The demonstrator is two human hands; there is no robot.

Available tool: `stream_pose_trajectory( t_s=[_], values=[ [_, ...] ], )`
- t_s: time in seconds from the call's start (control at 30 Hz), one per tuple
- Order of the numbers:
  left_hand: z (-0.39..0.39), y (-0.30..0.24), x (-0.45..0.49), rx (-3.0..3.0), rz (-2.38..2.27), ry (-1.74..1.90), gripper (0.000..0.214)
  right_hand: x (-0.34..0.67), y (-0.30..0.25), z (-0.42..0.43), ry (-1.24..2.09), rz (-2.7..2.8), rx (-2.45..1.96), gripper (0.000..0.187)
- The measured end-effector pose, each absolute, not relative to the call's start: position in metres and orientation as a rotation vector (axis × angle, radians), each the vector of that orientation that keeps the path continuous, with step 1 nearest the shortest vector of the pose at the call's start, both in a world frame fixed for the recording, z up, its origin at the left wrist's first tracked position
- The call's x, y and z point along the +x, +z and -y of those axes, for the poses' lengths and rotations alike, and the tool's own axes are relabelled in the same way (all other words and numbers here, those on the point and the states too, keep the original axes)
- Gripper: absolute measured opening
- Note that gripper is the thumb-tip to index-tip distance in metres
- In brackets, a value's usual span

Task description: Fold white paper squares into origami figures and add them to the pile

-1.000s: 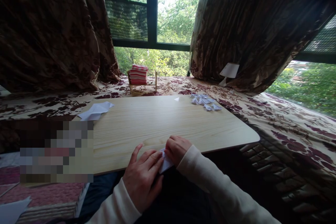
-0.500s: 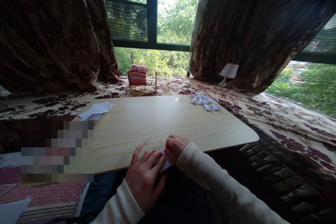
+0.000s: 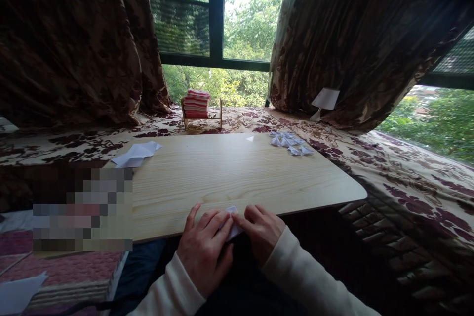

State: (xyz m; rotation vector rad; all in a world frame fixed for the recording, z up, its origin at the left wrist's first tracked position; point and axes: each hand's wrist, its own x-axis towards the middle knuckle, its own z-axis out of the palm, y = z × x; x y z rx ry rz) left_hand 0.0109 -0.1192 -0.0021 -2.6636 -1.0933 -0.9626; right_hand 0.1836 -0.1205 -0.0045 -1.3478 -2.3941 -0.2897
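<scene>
A small folded piece of white paper (image 3: pixel 234 229) lies at the near edge of the table, between my two hands. My left hand (image 3: pixel 205 244) holds it down from the left, its fingertips on the paper and its little finger lifted to the side. From the right, my right hand (image 3: pixel 263 232) reaches in with its index fingertip on the upper part of the paper. Its other fingers are curled, and its thumb is hidden. Part of the paper is covered by the fingers.
On the wooden table (image 3: pixel 207 168), several small folded paper pieces (image 3: pixel 291 143) sit at the far right, with one small white triangle (image 3: pixel 250 138) beside them. A creased paper sheet (image 3: pixel 137 154) lies far left. Beyond are a rack of striped cloths (image 3: pixel 197 104) and a small lamp (image 3: pixel 326 101).
My right hand has shifted slightly right and down from its pinch at the paper's top, and its index finger now points onto the paper. My left hand has stayed almost still.
</scene>
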Motion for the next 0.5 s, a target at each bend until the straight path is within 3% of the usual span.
stream_pose_trajectory(
  t_s=[0.5],
  values=[
    [0.121,-0.005,0.012,-2.645,1.146,-0.996,0.036,0.157,0.016,0.116,-0.289,2.563,-1.534,0.017]
  ],
)
